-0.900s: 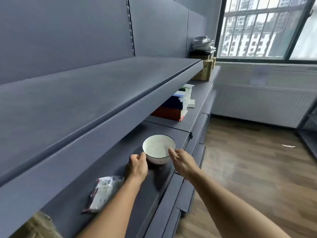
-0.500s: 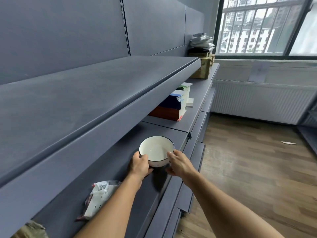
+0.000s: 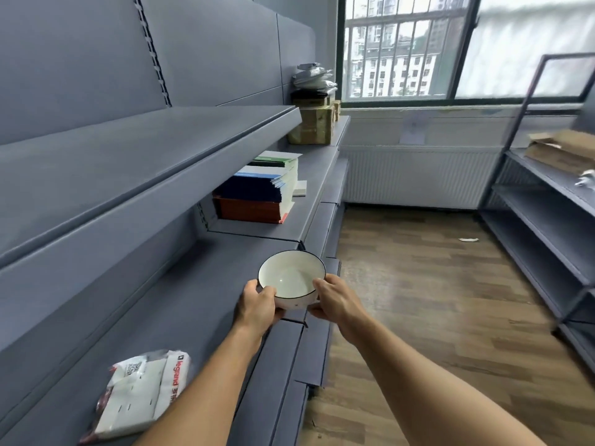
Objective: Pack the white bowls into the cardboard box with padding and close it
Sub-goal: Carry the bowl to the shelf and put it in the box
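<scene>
1. Nearest you, a white packet (image 3: 141, 391) with red print lies flat on the grey shelf (image 3: 180, 300), just left of your left forearm.
2. Your left hand (image 3: 257, 305) grips the left side of the bowl (image 3: 291, 278), with the thumb on the rim and the fingers curled beneath.
3. Your right hand (image 3: 336, 300) clamps the bowl's right side the same way, thumb on the rim.
4. The bowl is white with a thin dark line round the rim. It sits upright between your two hands, over the front edge of the shelf, with nothing inside it.
5. Farther along, on the next shelf section, a stack of books (image 3: 257, 194) lies flat, with a small white pad (image 3: 299, 188) just beside it.
6. Beyond that, at the far end by the window (image 3: 396, 49), a taped box (image 3: 314, 125) stands with bags (image 3: 314, 77) piled on top.
7. On your right, across the wood floor (image 3: 418, 300), a metal rack (image 3: 547, 201) carries flattened cardboard (image 3: 563, 149). A paper scrap (image 3: 468, 239) lies on the floor near it.
</scene>
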Demonstrator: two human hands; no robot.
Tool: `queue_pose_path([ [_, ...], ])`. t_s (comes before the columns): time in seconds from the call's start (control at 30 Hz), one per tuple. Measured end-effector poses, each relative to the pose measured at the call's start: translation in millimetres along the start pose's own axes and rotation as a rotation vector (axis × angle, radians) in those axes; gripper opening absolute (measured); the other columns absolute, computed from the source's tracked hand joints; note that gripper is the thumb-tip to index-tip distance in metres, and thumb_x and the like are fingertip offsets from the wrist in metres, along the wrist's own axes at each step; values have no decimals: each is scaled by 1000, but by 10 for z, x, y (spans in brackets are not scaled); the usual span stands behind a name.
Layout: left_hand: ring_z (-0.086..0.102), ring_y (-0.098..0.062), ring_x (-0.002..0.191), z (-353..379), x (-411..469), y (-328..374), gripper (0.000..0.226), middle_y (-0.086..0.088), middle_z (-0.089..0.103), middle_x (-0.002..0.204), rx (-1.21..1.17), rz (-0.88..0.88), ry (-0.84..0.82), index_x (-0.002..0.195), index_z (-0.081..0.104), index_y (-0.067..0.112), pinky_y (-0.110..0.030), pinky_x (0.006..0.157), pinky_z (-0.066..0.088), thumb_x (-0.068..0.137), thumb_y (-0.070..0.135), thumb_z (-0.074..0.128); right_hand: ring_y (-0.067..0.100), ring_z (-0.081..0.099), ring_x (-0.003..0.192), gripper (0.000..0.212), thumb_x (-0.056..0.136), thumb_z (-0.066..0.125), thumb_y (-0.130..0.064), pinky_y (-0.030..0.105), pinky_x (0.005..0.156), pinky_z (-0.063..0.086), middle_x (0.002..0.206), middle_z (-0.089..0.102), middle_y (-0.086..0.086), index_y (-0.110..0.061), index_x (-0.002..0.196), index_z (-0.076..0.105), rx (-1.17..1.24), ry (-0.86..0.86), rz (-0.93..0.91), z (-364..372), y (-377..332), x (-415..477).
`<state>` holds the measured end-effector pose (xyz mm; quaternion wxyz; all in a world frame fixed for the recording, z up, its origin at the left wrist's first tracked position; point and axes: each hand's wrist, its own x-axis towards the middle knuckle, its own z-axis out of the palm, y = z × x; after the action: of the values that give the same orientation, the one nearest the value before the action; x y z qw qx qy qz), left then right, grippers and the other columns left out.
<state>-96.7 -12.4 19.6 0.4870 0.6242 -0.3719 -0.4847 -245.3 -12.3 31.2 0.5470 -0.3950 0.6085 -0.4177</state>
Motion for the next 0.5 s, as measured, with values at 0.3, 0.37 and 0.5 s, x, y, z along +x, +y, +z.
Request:
queue_pose_path([
  [0.3, 64, -28, 97, 875, -331, -62, 29, -8, 63, 106, 50, -12, -264, 114, 54, 13, -46, 79, 60, 86, 10, 51, 20, 50, 64, 18, 87, 43, -9, 28, 57, 50, 81, 52, 5, -11, 89, 61, 114, 226, 38, -954, 191, -301],
  [0.37, 64, -27, 97, 1077, -417, -92, 30, -8, 62, 105, 50, -24, -320, 116, 53, 12, -45, 80, 60, 86, 9, 52, 21, 49, 63, 23, 88, 43, -8, 26, 53, 47, 82, 52, 6, -6, 99, 63, 141, 274, 33, -1173, 250, -404],
  [0.5, 65, -27, 99, 1471, -647, -133, 25, -11, 63, 109, 31, -36, -448, 108, 56, 12, -40, 79, 60, 84, 8, 52, 24, 51, 68, 25, 88, 42, -10, 28, 55, 49, 89, 57, 7, -7, 100, 64, 199, 381, 26, -1587, 380, -650],
])
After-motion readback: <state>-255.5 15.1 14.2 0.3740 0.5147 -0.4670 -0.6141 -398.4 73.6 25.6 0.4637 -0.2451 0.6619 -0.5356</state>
